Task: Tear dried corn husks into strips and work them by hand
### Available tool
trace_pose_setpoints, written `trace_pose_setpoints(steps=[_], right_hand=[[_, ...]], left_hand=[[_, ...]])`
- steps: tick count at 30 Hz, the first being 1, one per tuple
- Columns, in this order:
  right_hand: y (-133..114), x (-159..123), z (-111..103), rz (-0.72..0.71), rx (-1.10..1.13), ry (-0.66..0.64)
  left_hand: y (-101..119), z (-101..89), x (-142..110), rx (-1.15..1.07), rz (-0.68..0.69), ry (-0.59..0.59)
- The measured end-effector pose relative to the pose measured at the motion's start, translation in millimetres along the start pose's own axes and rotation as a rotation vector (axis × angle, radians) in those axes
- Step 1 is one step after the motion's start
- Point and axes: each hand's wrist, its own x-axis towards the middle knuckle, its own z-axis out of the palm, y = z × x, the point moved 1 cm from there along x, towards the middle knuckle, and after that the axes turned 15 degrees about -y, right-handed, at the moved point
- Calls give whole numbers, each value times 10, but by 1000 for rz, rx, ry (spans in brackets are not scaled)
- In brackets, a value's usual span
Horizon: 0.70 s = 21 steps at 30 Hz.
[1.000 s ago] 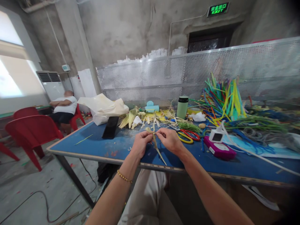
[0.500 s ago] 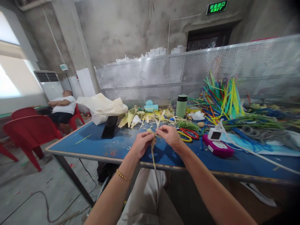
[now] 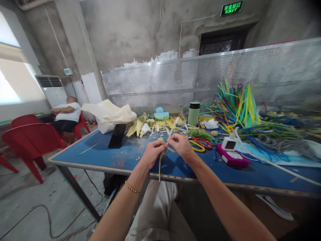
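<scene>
My left hand (image 3: 153,153), with a beaded bracelet at its wrist, is closed on pale dried husk strips (image 3: 160,167) just above the table's front edge. One strip hangs down below its fingers, and another points up and away between the two hands. My right hand (image 3: 181,144) pinches the strips close beside the left fingertips. How the strips cross is hidden by the fingers. Yellow-handled scissors (image 3: 197,146) and a red-handled pair (image 3: 204,143) lie just right of my right hand. Dried husks (image 3: 137,125) are piled behind the hands.
On the blue table (image 3: 95,159) lie a black phone (image 3: 117,135), a white bag (image 3: 110,115), a green bottle (image 3: 194,114), a purple box (image 3: 232,156) with a white charger (image 3: 229,143), and colourful strips (image 3: 240,107). A person (image 3: 66,115) sits at left near red chairs (image 3: 33,144).
The hanging strip has swung slightly left and now drops straighter. The strip pointing up has tilted a little to the right. Both hands stay together in nearly the same place.
</scene>
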Motion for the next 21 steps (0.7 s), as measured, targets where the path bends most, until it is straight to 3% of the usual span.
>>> trace_pose_setpoints(steps=[8,16,21], right_hand=[[43,28,-9,43,-22,5],[39,29,3,-29,20,20],[20,20,-17,-42,19,25]], left_hand=[[-1,3,6,67,18,3],[20,9,-10,-215,49,-65],[36,14,-20,-251,-2,-78]])
